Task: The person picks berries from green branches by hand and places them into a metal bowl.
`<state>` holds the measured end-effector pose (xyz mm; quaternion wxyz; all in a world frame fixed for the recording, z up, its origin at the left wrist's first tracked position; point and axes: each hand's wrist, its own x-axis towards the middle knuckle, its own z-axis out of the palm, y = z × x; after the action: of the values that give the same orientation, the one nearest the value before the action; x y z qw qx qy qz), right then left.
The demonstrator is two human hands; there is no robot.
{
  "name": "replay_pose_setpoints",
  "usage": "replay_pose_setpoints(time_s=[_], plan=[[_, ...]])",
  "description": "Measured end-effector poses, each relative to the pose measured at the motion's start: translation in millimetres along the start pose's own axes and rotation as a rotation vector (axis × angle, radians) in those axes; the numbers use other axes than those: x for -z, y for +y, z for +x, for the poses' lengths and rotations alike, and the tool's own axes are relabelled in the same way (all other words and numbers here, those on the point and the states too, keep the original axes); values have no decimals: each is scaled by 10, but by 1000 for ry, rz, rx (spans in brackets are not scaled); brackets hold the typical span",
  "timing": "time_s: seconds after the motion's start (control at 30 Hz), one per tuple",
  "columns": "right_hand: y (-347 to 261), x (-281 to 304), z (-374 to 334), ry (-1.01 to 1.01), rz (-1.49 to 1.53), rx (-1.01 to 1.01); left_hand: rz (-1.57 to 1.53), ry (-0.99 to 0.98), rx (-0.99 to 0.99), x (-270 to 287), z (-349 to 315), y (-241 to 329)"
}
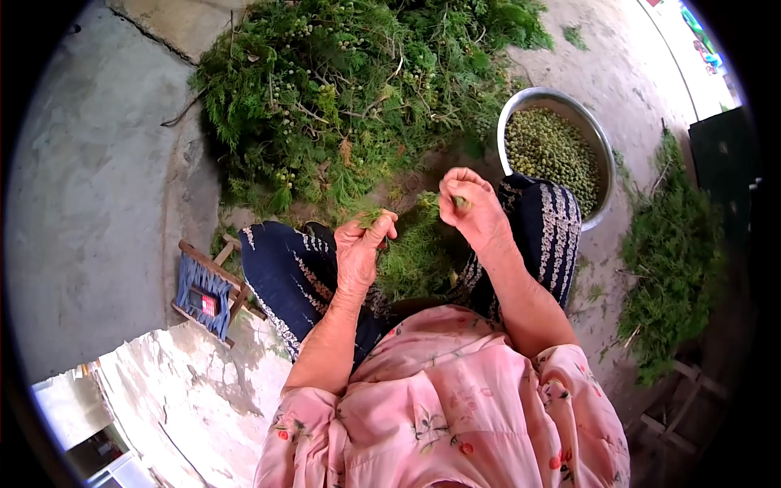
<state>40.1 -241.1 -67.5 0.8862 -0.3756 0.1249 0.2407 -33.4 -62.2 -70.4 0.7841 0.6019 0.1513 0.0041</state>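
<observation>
My left hand (364, 244) is closed in a pinch on a green sprig (369, 218), whose feathery tip shows above the fingers. Slightly farther and to the right, my right hand (476, 213) is also closed, with a bit of greenery (459, 201) between thumb and fingers. Below and between the hands, loose feathery foliage (411, 264) lies in my lap. Beyond the hands rises a large heap of evergreen branches (350, 98) with small round cones on them. A metal basin (604, 154) of small green cones (549, 150) stands right beside my right knee.
To the left is a small wooden stool (205, 291) with a woven blue seat and a small dark device (202, 302) on it. More cut branches (671, 268) lie at the right, near a dark box-like object (726, 163). Concrete paving (89, 203) covers the left side.
</observation>
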Motion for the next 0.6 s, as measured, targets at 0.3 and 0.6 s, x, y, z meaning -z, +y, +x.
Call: replay_pose_setpoints(time_s=[0.3,0.6], plan=[[604,-80,-111,-10,-320,-355,478,-247,-753,-114,-86,4],[616,-110,-86,-130,-901,-23,646,186,-406,-88,-113,20]])
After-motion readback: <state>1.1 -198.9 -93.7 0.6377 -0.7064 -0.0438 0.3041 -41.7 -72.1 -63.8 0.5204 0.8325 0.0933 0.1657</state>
